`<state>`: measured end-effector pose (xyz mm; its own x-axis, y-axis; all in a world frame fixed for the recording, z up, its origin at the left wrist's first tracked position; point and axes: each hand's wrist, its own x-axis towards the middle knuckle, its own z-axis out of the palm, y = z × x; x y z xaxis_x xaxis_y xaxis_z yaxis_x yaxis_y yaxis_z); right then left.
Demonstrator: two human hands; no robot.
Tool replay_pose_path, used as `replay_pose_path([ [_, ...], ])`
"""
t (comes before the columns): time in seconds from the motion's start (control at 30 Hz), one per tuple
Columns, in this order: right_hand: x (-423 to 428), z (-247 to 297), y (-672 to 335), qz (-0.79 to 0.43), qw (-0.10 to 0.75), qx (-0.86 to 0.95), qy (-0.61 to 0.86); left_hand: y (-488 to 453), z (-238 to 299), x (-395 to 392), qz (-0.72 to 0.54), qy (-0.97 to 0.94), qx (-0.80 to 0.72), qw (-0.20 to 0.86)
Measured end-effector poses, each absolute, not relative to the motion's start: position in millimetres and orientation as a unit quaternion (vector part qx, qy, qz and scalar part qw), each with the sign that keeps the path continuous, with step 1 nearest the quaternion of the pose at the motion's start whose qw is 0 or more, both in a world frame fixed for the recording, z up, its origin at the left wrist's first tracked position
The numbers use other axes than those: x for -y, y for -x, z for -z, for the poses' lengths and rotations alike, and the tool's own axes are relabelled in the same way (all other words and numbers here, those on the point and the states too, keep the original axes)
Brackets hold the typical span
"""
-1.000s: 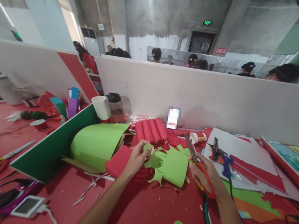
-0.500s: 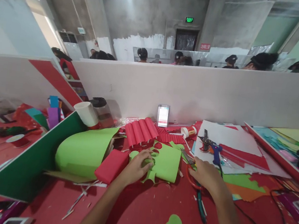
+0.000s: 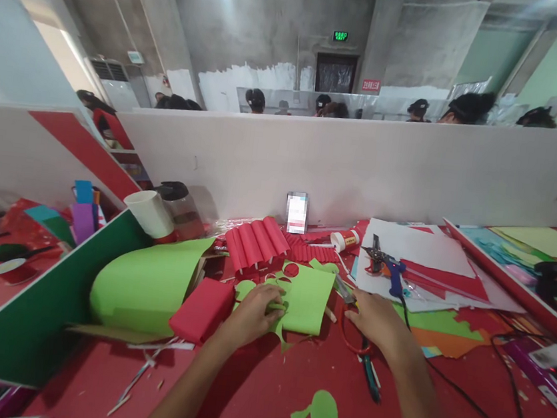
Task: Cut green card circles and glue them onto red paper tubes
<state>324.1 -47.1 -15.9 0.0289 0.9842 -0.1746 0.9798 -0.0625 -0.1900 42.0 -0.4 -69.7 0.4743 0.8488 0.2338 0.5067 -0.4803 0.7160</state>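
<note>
My left hand (image 3: 251,312) rests on the left edge of a cut-up green paper sheet (image 3: 305,303) lying on the red table, fingers curled over the paper. My right hand (image 3: 375,321) lies on red-handled scissors (image 3: 351,311) set down on the table just right of the sheet, fingers still over the handles. A green cut-out shape (image 3: 318,416) lies on the table near me.
A curled green sheet (image 3: 149,285), a red block (image 3: 201,307) and a row of red paper rolls (image 3: 255,240) sit left and behind. A green board (image 3: 39,316) leans at left. A glue gun (image 3: 392,272) on white paper, a glue bottle (image 3: 345,240), cup (image 3: 150,213) and cables lie around.
Both hands came down from mid-air to the table. The green sheet now lies flat and the scissors, raised before, rest on the table under my right hand.
</note>
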Motion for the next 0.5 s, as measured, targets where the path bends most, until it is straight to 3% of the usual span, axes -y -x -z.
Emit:
replay_pose_path([
  [0.37,53.7,5.4,-316.8,-0.101,0.012,0.676,0.73,-42.1,75.0,-0.5,-0.287,-0.81,-0.416,0.297],
  [0.5,50.1,6.4,-309.9,-0.082,0.049,0.69,0.718,-42.3,76.8,-2.5,-0.284,-0.806,-0.42,0.305],
])
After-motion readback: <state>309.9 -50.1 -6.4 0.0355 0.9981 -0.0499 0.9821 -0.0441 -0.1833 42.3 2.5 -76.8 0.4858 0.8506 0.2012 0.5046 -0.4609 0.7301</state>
